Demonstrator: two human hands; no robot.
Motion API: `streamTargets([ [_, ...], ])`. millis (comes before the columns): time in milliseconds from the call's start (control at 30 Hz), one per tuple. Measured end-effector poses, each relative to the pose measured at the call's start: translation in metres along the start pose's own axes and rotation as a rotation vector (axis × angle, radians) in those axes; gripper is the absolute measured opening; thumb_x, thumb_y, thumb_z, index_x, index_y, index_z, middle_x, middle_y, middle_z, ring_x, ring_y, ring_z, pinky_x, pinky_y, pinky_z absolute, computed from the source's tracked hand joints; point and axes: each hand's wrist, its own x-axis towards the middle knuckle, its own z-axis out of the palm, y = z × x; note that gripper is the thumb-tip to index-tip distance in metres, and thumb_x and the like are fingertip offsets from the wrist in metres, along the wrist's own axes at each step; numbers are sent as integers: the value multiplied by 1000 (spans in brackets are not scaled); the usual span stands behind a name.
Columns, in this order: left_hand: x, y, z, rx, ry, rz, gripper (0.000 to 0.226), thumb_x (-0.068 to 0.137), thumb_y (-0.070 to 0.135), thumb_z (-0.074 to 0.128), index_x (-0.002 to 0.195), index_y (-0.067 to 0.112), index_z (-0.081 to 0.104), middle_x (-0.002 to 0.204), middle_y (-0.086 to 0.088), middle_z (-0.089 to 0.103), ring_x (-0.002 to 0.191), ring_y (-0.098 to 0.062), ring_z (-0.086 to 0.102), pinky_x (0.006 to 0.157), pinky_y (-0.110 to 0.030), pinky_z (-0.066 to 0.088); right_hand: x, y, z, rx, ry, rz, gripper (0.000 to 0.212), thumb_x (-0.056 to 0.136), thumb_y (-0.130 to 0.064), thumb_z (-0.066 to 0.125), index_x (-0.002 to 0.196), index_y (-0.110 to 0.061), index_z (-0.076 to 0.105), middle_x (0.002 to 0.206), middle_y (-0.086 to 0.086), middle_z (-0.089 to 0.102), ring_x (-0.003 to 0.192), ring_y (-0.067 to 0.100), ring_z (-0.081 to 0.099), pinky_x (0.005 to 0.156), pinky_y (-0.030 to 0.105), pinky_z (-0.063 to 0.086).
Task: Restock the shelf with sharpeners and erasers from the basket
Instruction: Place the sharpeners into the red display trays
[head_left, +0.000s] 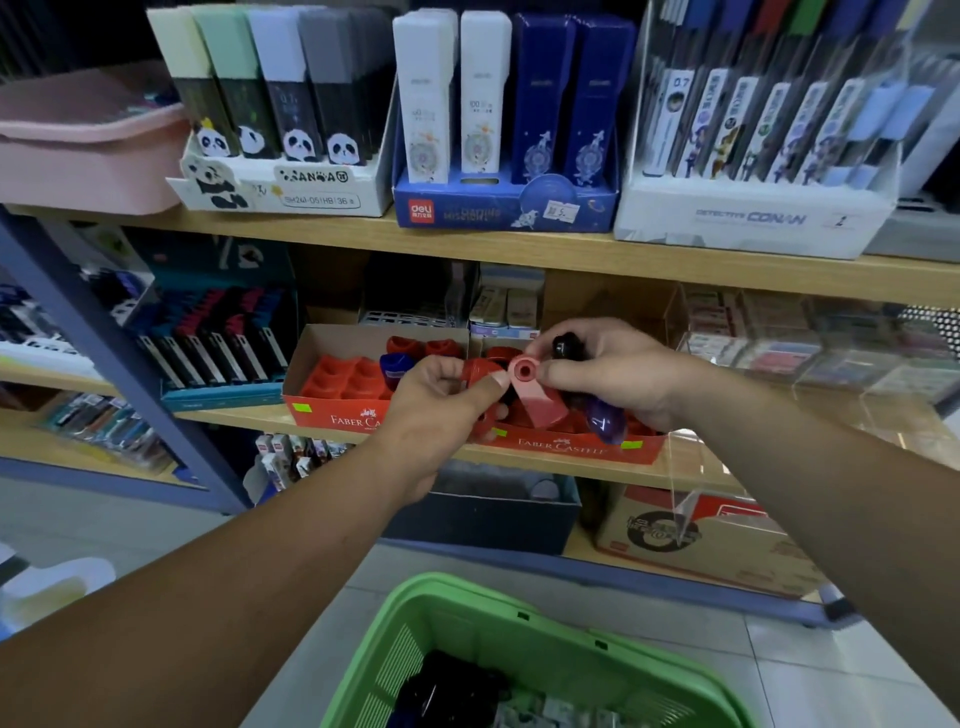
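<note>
- The shelf (234, 418) runs just beyond both hands. The basket (467, 597) sits well below them, near the person, with more dark stock inside.
- The left tray (332, 374) lies just past the left hand and shows free sockets. The right tray (566, 447) lies directly under the right hand and looks nearly full.
- The right hand (613, 374) is curled round a small bundle of sharpeners.
- The left hand (441, 400) is curled too, its thumb and fingertips pinching the red sharpener (480, 370).
- The pink sharpener (540, 397) sticks out between the two hands, nipped at its round end by the right fingertips and touching the left thumb.
- The purple sharpener (605, 418) hangs under the right palm, and the black sharpener (566, 343) sits on top of the same hand.
- The step appears to be sorting one piece out of the bundle to seat it.
- To do it well, take one at a time and keep the right fingers tight so the purple and black pieces don't drop. Press each into a free socket in the left tray.
</note>
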Motion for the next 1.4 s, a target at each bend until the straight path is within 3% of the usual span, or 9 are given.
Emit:
streamTargets([
  [233,-12,13,1,16,-216,-12,34,93,21,75,125,17,64,100,-10,77,84,-17,71,59,-29,51,-21,-3,-6,80,-70,-26,25,88,-11,81,112,-14,74,106,9,78,97,23,76,77,30,61],
  [433,-7,16,6,-181,-25,-6,30,94,11,73,121,17,60,104,-14,77,89,-22,76,83,-32,60,-26,5,-12,247,-8,56,30,86,-14,83,114,-14,73,98,10,80,84,23,76,74,32,62],
  [667,-4,8,13,-155,-45,2,30,94,15,73,121,23,62,107,-9,76,90,-18,74,76,-31,56,-24,12,-3,445,68,79,21,89,-17,81,109,-15,74,91,9,77,76,20,73,70,33,60],
  [767,-1,3,13,-80,-23,-6,27,96,19,72,120,28,64,110,-7,74,91,-18,69,75,-34,54,-18,13,-2,186,265,5,19,92,-19,79,109,-19,71,97,6,77,81,21,75,68,32,61],
  [833,-1,1,10,-58,-66,-57,31,98,13,66,124,29,63,114,-7,73,98,-22,68,79,-35,54,-12,14,-7,-147,365,-116,18,91,-22,79,106,-23,69,100,0,73,92,20,72,80,36,60],
  [1033,-6,-3,3,161,-98,25,52,98,5,65,143,26,52,118,16,63,104,-13,67,72,-21,55,-4,15,-10,-939,300,-177,27,97,-35,68,122,-33,59,115,-1,69,106,27,66,85,39,56],
  [1133,-10,-3,1,199,-92,33,38,99,7,65,124,34,56,104,25,59,99,-11,67,68,-16,54,1,20,-9,-901,219,-115,27,97,-36,68,121,-35,56,119,0,66,112,28,62,92,43,54],
  [1300,-5,-8,-4,166,17,29,33,92,6,75,118,23,64,113,6,71,95,-13,72,72,-21,58,13,26,-7,-459,340,-88,31,87,-21,82,106,-36,63,115,-5,63,112,21,62,95,35,54],
  [1400,-2,-8,-2,111,34,2,32,89,7,78,114,21,63,110,-2,73,89,-16,76,78,-28,62,16,24,-8,-501,333,-83,31,89,-25,80,109,-38,61,113,-7,63,110,19,62,94,34,55],
])
